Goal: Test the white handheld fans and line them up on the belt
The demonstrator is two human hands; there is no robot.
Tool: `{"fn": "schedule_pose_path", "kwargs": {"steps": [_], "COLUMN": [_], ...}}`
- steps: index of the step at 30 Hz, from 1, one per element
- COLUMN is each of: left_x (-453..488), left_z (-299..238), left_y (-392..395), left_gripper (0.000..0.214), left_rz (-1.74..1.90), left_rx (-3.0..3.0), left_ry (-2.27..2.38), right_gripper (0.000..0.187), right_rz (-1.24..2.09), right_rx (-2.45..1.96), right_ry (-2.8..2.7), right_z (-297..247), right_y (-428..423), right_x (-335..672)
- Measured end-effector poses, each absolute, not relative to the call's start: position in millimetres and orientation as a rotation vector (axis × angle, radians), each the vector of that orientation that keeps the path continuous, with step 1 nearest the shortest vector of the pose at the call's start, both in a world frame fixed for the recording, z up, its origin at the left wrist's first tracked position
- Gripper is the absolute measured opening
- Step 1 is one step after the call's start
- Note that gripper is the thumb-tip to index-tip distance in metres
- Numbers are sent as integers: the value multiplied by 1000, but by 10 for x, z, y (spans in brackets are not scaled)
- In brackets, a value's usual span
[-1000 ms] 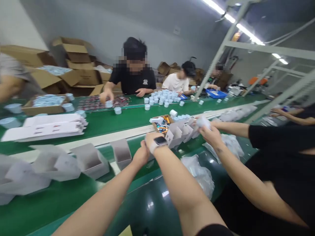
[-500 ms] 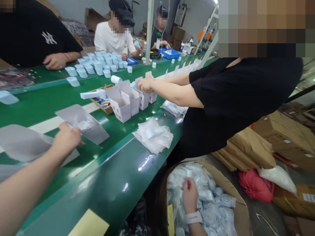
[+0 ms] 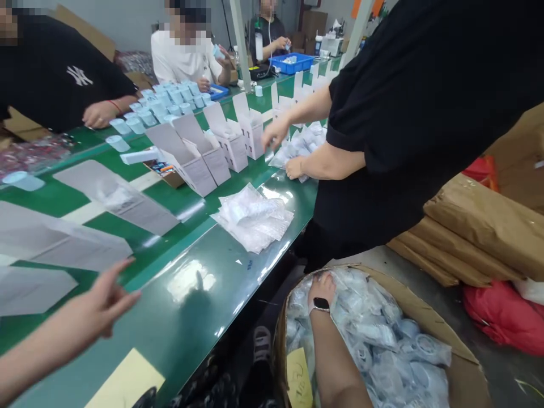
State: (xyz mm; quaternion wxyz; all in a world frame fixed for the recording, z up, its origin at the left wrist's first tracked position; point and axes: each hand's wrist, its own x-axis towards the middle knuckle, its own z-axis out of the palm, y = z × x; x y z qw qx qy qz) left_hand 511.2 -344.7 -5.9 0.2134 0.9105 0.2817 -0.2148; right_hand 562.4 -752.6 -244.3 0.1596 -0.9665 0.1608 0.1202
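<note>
My left hand (image 3: pixel 104 306) is over the near edge of the green bench, its fingers apart and nothing in it. Just beyond it lies an open white box (image 3: pixel 97 249) with its flap up. A second white box (image 3: pixel 144 209) farther off has clear plastic showing at its opening. My right hand (image 3: pixel 323 288), below a wristwatch (image 3: pixel 322 304), reaches into a large round carton (image 3: pixel 465 362). Its fingers lie stretched over clear-bagged pale parts (image 3: pixel 374 334); the fingertips are partly hidden among the bags.
A pile of bubble-wrap pouches (image 3: pixel 255 218) lies on the bench (image 3: pixel 182 317). Across it stand upright white boxes (image 3: pixel 232 147) and pale blue cups (image 3: pixel 157 107). A co-worker in black (image 3: pixel 382 141) leans in at the right. Brown paper-wrapped stacks (image 3: pixel 480 226) lie behind the carton.
My left hand has let go of the white box and drawn back toward me, fingers spread. My right hand has moved from above the bags down onto them. The co-worker's hands shifted to the pouches.
</note>
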Motion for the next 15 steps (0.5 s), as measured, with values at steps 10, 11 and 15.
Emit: {"fn": "schedule_pose_path", "kwargs": {"steps": [10,11,15], "left_x": [4627,4621,4509], "left_z": [228,220,123], "left_y": [-4200,-4252,-4654], "left_gripper": [61,60,61], "left_rz": [-875,-883,-842], "left_rx": [2272,2212,1990], "left_ry": [404,353,148], "right_gripper": [23,24,42], "right_rz": [468,460,398], "right_rx": [-2166,-2078,-1714], "right_ry": [550,560,490], "right_z": [-1800,-1687,-1160], "right_y": [-7890,-7906,-7766], "right_x": [5147,5021,4668]}}
